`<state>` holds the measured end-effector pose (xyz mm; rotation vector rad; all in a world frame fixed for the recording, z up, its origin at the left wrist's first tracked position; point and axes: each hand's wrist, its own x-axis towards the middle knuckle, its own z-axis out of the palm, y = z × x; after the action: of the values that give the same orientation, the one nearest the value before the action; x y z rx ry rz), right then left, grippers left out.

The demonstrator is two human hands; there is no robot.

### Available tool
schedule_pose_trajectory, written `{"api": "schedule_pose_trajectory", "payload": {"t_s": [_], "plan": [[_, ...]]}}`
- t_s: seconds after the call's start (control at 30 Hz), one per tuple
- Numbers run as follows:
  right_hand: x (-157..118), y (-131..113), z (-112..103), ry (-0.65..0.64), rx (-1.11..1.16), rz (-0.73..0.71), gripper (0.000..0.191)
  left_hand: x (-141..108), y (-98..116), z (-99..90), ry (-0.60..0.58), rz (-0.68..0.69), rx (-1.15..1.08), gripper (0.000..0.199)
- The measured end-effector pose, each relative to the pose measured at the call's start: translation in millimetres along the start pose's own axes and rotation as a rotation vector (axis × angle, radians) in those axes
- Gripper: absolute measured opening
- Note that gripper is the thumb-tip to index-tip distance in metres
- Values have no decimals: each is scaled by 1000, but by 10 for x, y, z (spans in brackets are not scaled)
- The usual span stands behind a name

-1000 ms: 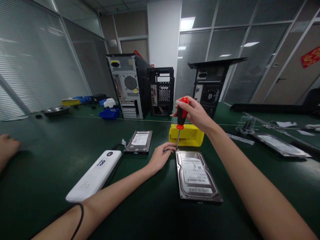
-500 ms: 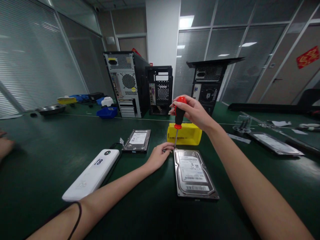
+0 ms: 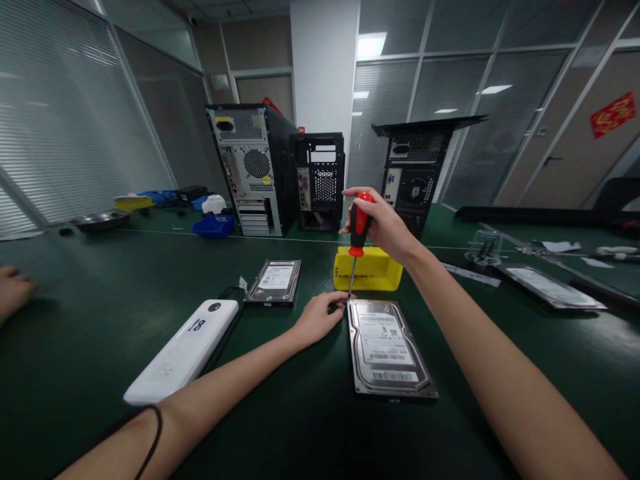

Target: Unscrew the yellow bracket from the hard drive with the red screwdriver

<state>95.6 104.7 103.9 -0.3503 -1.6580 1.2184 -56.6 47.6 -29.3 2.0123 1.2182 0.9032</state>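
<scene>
My right hand (image 3: 377,220) is closed round the red and black handle of a screwdriver (image 3: 358,230), held nearly upright. Its tip meets the far left corner of a silver hard drive (image 3: 386,340), which lies flat with its label up. At that same corner my left hand (image 3: 320,319) has thumb and forefinger bent against the drive, close to the tip. The fingers cover part of the corner, so the screw there cannot be made out. Just behind the drive sits a yellow tray (image 3: 373,270).
A second hard drive (image 3: 275,281) and a white power bank (image 3: 185,350) with a cable are on the left; another drive (image 3: 550,287) and a clear cup (image 3: 485,247) on the right. Computer cases (image 3: 250,173) stand behind. Another person's hand (image 3: 15,291) rests at the left edge.
My right hand has shifted its fingers on the screwdriver handle. The left fingers have moved slightly at the corner. The other person's hand has come further into view.
</scene>
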Motion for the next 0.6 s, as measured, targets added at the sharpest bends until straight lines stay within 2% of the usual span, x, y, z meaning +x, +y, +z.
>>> {"api": "schedule_pose_trajectory", "payload": {"t_s": [0.2,0.47,0.6], "plan": [[-24,-5,30,49,-62,-77,30,3,-29,2,3,6,26,40],[-15,-26,54,-16,39,29,26,9,-42,11,4,4,4,39],[-4,6,60,66,-22,-24,28,2,-34,10,4,-1,-21,39]]}}
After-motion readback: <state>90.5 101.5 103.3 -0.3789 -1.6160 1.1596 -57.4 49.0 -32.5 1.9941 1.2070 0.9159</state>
